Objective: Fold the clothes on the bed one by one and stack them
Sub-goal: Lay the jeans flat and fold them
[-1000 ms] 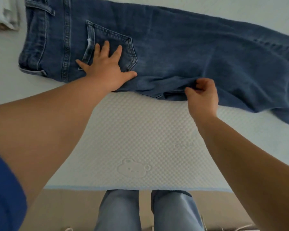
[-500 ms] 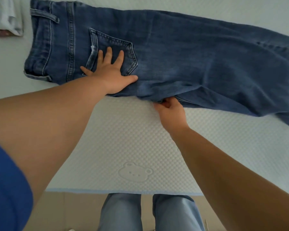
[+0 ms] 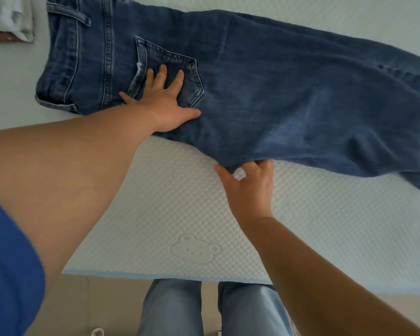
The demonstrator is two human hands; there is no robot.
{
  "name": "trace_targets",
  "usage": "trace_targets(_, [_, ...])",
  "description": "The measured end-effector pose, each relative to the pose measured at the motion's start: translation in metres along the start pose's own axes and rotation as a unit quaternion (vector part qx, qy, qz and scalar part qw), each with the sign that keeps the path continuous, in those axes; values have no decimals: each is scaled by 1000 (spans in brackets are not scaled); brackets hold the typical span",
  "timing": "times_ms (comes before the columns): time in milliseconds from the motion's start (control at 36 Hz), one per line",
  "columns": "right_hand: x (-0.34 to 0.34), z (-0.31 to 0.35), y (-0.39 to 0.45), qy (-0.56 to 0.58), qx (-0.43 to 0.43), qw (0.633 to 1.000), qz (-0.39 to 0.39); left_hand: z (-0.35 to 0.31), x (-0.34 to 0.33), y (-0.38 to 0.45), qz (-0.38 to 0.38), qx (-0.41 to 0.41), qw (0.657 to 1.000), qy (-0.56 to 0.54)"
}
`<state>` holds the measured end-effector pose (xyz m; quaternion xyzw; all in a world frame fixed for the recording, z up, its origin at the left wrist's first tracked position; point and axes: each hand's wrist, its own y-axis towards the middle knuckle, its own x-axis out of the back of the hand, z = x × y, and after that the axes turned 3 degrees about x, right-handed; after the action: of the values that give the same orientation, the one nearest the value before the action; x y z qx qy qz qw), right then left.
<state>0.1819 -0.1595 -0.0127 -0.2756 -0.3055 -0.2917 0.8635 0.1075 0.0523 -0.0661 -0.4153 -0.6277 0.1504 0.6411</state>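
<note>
Jeans (image 3: 264,93), dark blue with faded patches, lie folded lengthwise across the bed (image 3: 180,202). Left hand (image 3: 164,103) presses flat, fingers spread, on the back pocket (image 3: 172,69); right hand (image 3: 249,187) seemingly pinches their near edge.

A bed (image 3: 155,214) fills most of the view, covered by a white quilted mattress pad with a pale blue near edge and an embossed bear face (image 3: 195,248) near that edge. Beige floor (image 3: 102,304) shows below it. Soft, even light falls throughout.
</note>
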Motion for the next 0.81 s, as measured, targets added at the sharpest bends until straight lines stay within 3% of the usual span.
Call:
trace_targets(56, [0, 2, 1, -23, 72, 997, -34, 1, 2, 0, 5, 0, 1000, -2])
trace_targets(83, [2, 3, 3, -6, 64, 998, -17, 1, 2, 1, 6, 0, 1000, -3])
trace_targets(139, [6, 6, 11, 80, -23, 993, 82, 0, 1, 1, 6, 0, 1000, -2])
trace_targets(194, [9, 6, 17, 191, -129, 952, 199, 0, -1, 1, 2, 1, 1000, 1])
trace_targets(250, [12, 0, 22, 248, -173, 923, 239, 0, -3, 1, -2, 2, 1000, 3])
trace_targets(389, [8, -19, 16, 328, -264, 890, 174, -1, -2, 1, 2, 3, 1000, 6])
trace_targets(556, [4, -19, -7, 414, -389, 813, 129, -4, -4, -2, -8, 5, 1000, 2])
trace_targets(611, [12, -17, -4, 386, -408, 819, 116, -5, -2, -6, -19, 5, 1000, -6])
trace_targets(694, [32, -22, -2, 308, -399, 860, 76, -10, 3, -15, -70, 14, 997, -26])
trace_targets(806, [71, -33, 20, 192, -271, 943, -3, -22, 21, -26, -220, 15, 972, -80])
